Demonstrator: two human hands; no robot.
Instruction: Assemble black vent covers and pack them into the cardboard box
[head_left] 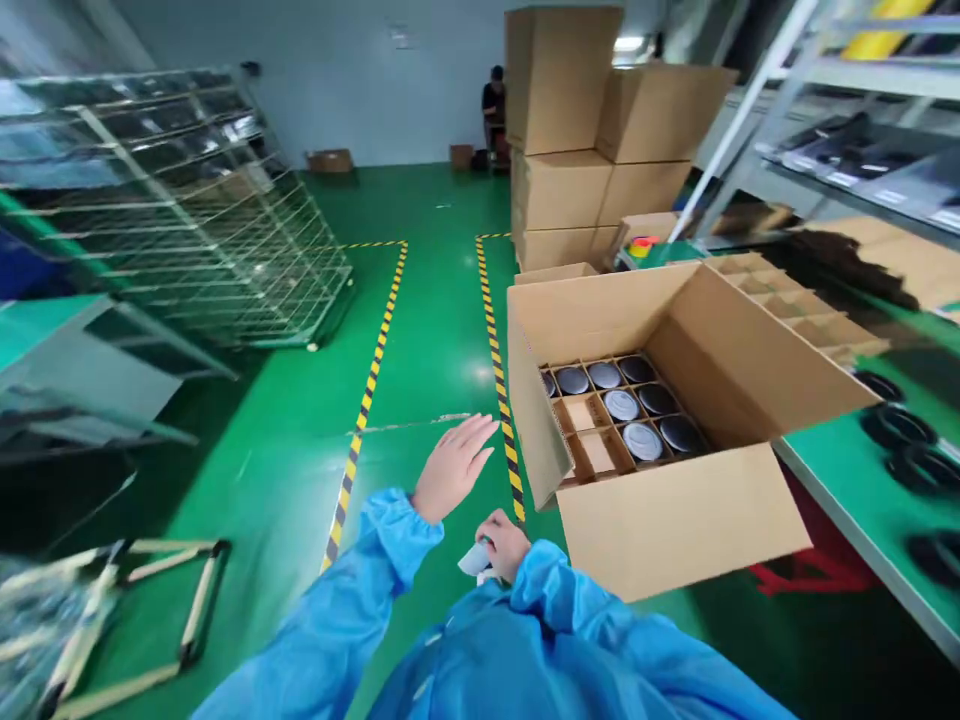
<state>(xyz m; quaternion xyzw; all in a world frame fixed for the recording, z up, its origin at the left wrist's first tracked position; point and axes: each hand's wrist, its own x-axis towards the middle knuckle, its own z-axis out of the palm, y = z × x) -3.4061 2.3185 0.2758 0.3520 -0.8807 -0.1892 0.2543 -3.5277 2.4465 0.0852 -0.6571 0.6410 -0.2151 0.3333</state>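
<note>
My left hand reaches forward over the green floor with its fingers stretched out and nothing in it. Close to my body, my right hand is closed on a small white piece that looks like paper or cloth. To the right of both hands stands an open cardboard box with its flaps spread. Inside, a cardboard divider splits it into cells. Several round dark or grey-topped cans or jars sit in the cells, and a few cells at the near left show bare cardboard.
Stacked cartons rise behind the box. A green-topped table with black rings runs along the right under a shelf rack. Wire cage carts stand left. Yellow-black tape marks the floor. A person is far back.
</note>
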